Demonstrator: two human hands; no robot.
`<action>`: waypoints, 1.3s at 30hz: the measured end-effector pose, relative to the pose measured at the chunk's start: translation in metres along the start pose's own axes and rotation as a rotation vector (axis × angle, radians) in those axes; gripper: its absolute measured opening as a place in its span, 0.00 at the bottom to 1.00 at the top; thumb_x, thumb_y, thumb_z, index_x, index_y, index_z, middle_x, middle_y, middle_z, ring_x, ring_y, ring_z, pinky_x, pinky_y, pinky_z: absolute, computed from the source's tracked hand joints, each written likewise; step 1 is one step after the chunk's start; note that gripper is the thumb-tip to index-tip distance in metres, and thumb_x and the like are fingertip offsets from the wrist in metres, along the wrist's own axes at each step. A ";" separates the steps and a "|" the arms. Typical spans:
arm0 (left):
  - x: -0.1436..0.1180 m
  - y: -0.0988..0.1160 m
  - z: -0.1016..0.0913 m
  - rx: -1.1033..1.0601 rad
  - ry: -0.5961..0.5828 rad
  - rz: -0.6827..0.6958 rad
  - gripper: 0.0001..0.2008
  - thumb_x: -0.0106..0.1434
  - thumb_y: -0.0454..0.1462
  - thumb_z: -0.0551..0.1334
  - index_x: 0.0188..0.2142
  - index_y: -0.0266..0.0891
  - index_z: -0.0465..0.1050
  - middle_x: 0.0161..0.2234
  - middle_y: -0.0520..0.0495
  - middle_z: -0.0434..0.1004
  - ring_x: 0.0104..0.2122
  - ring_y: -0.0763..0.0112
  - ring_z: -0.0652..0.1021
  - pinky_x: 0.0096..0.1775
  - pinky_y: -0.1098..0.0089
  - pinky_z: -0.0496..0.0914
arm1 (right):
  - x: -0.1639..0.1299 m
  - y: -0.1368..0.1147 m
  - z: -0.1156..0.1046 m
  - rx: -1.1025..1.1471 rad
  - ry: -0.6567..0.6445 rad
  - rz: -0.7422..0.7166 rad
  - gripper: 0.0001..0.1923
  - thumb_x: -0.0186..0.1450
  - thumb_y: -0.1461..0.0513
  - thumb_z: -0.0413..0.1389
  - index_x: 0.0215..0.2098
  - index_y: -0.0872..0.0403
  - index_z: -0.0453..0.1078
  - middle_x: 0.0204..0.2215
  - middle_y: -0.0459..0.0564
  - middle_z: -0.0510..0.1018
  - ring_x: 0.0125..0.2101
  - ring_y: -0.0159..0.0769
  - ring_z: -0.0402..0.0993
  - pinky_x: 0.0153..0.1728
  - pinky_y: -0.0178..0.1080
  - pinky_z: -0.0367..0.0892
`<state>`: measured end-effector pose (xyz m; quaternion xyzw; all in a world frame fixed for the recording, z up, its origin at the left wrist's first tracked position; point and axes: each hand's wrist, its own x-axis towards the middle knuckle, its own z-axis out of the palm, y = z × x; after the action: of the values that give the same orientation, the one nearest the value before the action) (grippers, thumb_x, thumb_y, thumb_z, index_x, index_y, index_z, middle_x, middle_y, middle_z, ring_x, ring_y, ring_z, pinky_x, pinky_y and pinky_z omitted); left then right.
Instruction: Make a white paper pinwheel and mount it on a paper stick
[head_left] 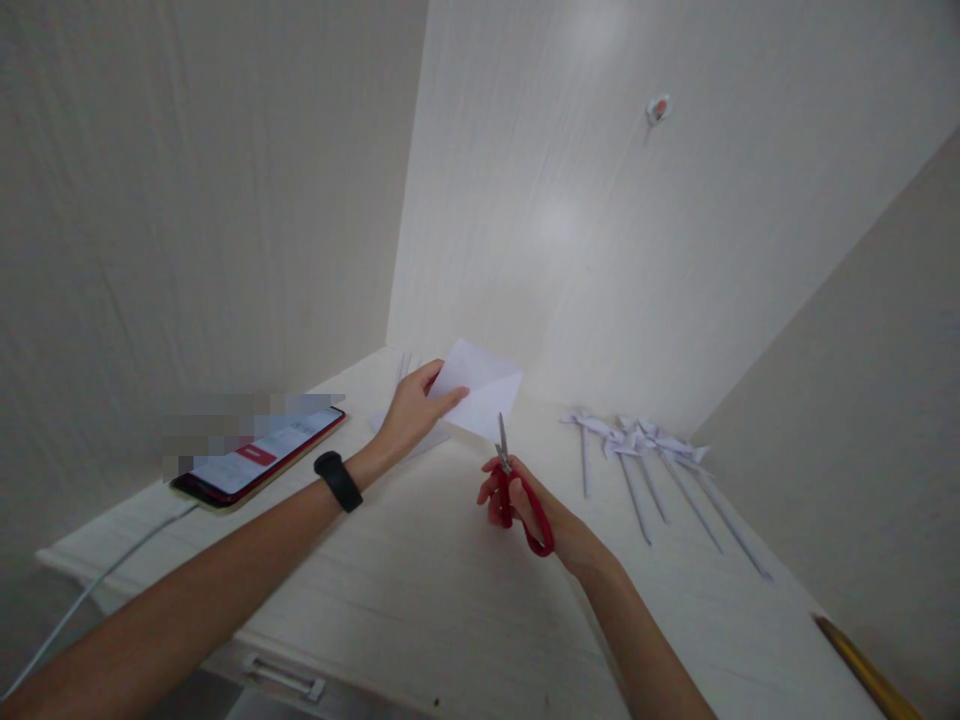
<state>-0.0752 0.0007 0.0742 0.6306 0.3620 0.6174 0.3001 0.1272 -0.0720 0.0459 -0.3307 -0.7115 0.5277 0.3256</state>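
Pale walls close in a white desk (pixel 420 580) where two hands work a sheet of paper with scissors.

Above the desk's middle, the left hand (pixel 411 415) pinches the white paper (pixel 480 390) between thumb and fingers and holds it lifted off the desk, a black band (pixel 338 481) on its wrist. Just right of the paper's lower edge, the right hand (pixel 525 505) is closed through the red handles of the scissors (pixel 517 490), blades pointing up with their tips at that edge; whether the blades are parted cannot be told. Left of the paper a phone (pixel 259 458) lies on the desk with its screen lit and a cable (pixel 97 585) trailing off the desk edge. Right of the paper a row of paper pinwheels (pixel 645 450) lies flat on the desk.
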 end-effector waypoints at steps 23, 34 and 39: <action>-0.005 0.000 0.002 0.162 -0.012 0.127 0.13 0.55 0.43 0.61 0.33 0.35 0.70 0.27 0.50 0.69 0.27 0.73 0.69 0.27 0.74 0.63 | -0.002 -0.003 0.000 0.012 -0.045 -0.016 0.23 0.64 0.45 0.42 0.46 0.52 0.57 0.36 0.52 0.70 0.27 0.30 0.65 0.28 0.37 0.60; -0.005 -0.002 0.002 0.159 0.005 0.131 0.11 0.55 0.42 0.62 0.33 0.35 0.70 0.27 0.50 0.69 0.26 0.74 0.68 0.27 0.74 0.63 | -0.002 -0.003 0.000 0.047 -0.056 -0.009 0.22 0.64 0.45 0.42 0.46 0.52 0.57 0.35 0.51 0.69 0.27 0.29 0.64 0.28 0.36 0.58; -0.006 -0.002 0.003 0.149 0.001 0.123 0.12 0.55 0.42 0.62 0.34 0.35 0.70 0.28 0.50 0.70 0.27 0.73 0.69 0.28 0.74 0.64 | -0.004 -0.004 0.000 0.076 -0.071 0.011 0.21 0.65 0.46 0.42 0.46 0.52 0.56 0.35 0.51 0.70 0.27 0.29 0.65 0.29 0.36 0.59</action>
<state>-0.0725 -0.0023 0.0689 0.6719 0.3677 0.6062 0.2140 0.1294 -0.0763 0.0494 -0.3031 -0.7002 0.5674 0.3096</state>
